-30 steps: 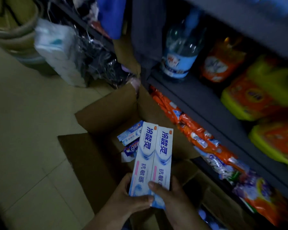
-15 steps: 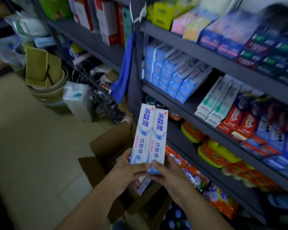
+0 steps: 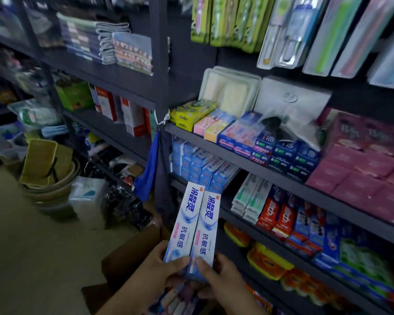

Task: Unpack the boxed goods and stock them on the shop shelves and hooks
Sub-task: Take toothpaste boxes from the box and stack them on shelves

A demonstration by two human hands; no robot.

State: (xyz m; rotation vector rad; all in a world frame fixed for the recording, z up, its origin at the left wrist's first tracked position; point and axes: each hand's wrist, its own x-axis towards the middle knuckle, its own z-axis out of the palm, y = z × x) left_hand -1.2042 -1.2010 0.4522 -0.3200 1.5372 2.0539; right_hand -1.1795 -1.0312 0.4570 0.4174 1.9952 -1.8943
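Two white-and-blue toothpaste boxes are held side by side, upright and leaning slightly right, in front of the dark shelf unit. My left hand grips their lower left, my right hand the lower right, thumbs on the front. Their tops reach a shelf where a stack of matching blue toothpaste boxes lies. Below my hands is the open cardboard box, with more packs partly hidden inside.
Other toothpaste boxes fill the shelf to the right, orange and yellow packs the one below. Toothbrush packs hang at the top. A blue cloth hangs on the upright. Stacked basins and wrapped goods stand on the floor at left.
Both hands have lifted the two toothpaste boxes out of the cardboard box and up to the shelf with the matching blue boxes. My view has risen from the floor to the shelves.
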